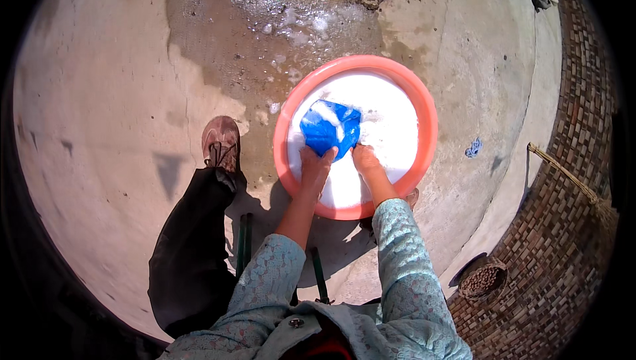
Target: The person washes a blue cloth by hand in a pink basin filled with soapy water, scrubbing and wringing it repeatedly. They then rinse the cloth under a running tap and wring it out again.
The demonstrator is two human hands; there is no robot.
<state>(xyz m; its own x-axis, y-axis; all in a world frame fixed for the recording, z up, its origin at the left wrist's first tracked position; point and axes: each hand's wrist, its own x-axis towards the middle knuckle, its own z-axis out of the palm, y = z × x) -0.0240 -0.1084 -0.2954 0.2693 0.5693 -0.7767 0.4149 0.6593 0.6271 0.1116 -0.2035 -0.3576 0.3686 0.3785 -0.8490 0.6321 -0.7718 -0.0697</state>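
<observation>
The person stands bent over a pink tub (428, 121) full of white foam (392, 128), and a blue cloth (323, 137) lies in the left half of it, its top showing above the suds with a white streak of them across it. The left hand (314, 161) pinches the near edge of the cloth, thumb on top and fingers underneath; the right hand (365, 159) is curled against the near right corner, touching it, though whether it grips cannot be told, as its fingertips are hidden. As for progress, the cloth is already in the suds and in hand, so the work looks well under way but unfinished: foam clings to it, and it is not yet clear of the tub. How clean it is cannot be judged. Beyond the tub, the concrete floor (99, 128) is wet, with patches of suds; a small blue scrap (473, 148) lies to the right, well apart from the tub
</observation>
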